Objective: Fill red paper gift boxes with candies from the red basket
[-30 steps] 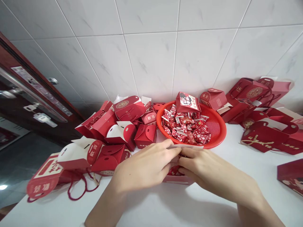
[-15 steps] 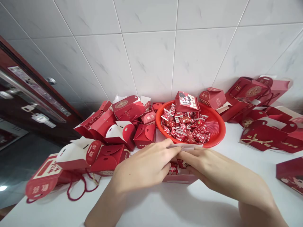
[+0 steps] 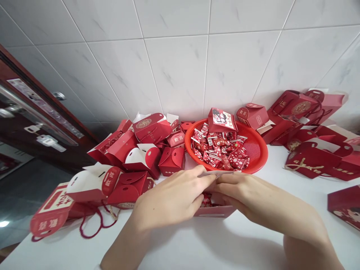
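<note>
A red box point(image 3: 215, 211) with its top open stands on the white table, with red wrapped candies point(image 3: 207, 201) showing inside. My left hand point(image 3: 174, 195) reaches over its left side, fingers bent round the rear edge. From the right, my right hand point(image 3: 242, 193) covers the other side, fingertips close to those of the left. Both hands grip the box's upper part, and they hide much of it. Directly behind is a red plastic basket point(image 3: 260, 150) of wrapped candies, with a small picture box point(image 3: 222, 120) resting on its back part.
Many red gift boxes point(image 3: 171, 161) crowd the left side of the white table point(image 3: 213, 247). More boxes point(image 3: 306, 157) stand at the right, one point(image 3: 345, 206) near the right edge. A tiled wall point(image 3: 180, 71) rises behind; a dark door with keys point(image 3: 50, 141) is at far left.
My right hand has shifted slightly, its fingers drawn closer together over the box, and fewer candies show there. My left hand has hardly moved.
</note>
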The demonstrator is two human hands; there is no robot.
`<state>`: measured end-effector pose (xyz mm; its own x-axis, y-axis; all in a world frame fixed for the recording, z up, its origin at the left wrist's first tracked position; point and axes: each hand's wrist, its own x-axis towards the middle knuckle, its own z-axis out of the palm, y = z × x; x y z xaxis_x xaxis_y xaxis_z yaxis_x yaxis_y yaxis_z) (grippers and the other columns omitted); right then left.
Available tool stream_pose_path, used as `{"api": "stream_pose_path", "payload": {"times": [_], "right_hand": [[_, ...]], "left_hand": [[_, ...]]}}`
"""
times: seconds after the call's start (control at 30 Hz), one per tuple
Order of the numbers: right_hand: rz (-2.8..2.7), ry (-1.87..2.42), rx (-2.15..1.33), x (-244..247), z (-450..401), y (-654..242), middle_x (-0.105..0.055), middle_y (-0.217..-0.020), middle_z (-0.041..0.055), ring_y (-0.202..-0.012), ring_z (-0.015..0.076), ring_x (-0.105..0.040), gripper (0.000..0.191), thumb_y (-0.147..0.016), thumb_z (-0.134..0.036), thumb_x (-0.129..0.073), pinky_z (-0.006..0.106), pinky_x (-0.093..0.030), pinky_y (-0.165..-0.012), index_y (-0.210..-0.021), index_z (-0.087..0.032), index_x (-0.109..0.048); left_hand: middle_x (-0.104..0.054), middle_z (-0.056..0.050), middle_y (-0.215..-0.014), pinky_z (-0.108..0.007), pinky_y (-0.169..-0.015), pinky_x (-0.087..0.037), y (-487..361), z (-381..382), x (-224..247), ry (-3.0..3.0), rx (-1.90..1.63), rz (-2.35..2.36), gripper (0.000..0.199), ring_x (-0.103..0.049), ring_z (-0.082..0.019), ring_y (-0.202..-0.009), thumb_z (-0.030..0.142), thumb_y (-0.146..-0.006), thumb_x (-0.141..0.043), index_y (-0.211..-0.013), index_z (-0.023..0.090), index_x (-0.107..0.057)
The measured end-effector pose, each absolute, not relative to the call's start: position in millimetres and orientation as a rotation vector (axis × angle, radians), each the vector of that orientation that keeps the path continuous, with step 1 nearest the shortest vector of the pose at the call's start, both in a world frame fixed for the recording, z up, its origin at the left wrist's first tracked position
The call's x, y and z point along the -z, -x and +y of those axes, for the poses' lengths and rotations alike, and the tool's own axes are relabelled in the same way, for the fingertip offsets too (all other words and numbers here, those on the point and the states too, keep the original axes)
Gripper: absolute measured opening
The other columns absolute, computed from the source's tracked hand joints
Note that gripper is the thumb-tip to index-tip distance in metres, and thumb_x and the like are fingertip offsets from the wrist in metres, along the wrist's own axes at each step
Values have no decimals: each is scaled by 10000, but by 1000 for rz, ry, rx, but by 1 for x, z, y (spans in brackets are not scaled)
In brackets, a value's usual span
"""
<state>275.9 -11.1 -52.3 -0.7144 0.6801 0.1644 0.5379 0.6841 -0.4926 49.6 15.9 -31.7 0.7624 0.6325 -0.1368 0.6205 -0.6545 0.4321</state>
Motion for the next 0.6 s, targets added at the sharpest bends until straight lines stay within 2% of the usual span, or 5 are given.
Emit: {"api": "stream_pose_path", "payload": {"times": [0.17, 0.33, 0.47, 0.53, 0.6], "right_hand": [[-2597, 949, -629, 47, -15, -276, -761, -1100, 90, -962, 190, -733, 355, -945, -20, -505, 276, -578, -841, -1131, -211, -741], [-2483, 927, -599, 28, -5, -306, -775, -1069, 75, -917, 176, -741, 265, -1014, -218, -519, 261, -584, -784, -1181, -228, -725], [-2062, 1410, -223, 33, 30, -341, -790, -969, 71, -848, 232, -740, 239, -959, -355, -566, 322, -580, -752, -1020, -215, -750], [-1990, 1713, -132, 45, 51, -351, -789, -978, 90, -868, 255, -735, 231, -935, -283, -544, 343, -557, -775, -982, -196, -753], [-2052, 2011, -162, 59, 70, -353, -783, -1046, 106, -946, 280, -728, 250, -920, -231, -541, 344, -528, -783, -1060, -187, -743]], "left_hand": [[-614, -86, -1263, -353, -962, -527, -49, 15, 31, -2511, -30, 927, 470, -661, -247, -1125, 153, -952, -464, -1393, 278, -569], [-605, -83, -1274, -352, -924, -532, -48, 15, 28, -2557, -12, 914, 485, -667, -250, -1086, 180, -959, -470, -1423, 296, -549], [-622, -74, -1186, -323, -877, -534, -50, 16, 26, -2567, 26, 885, 472, -676, -228, -1006, 209, -967, -469, -1423, 299, -557], [-625, -72, -1175, -310, -868, -533, -51, 16, 26, -2575, 26, 866, 468, -675, -222, -1001, 222, -969, -475, -1423, 299, -559], [-625, -70, -1196, -306, -875, -531, -51, 17, 27, -2588, 15, 848, 474, -673, -222, -1016, 224, -970, -478, -1430, 308, -553]]}}
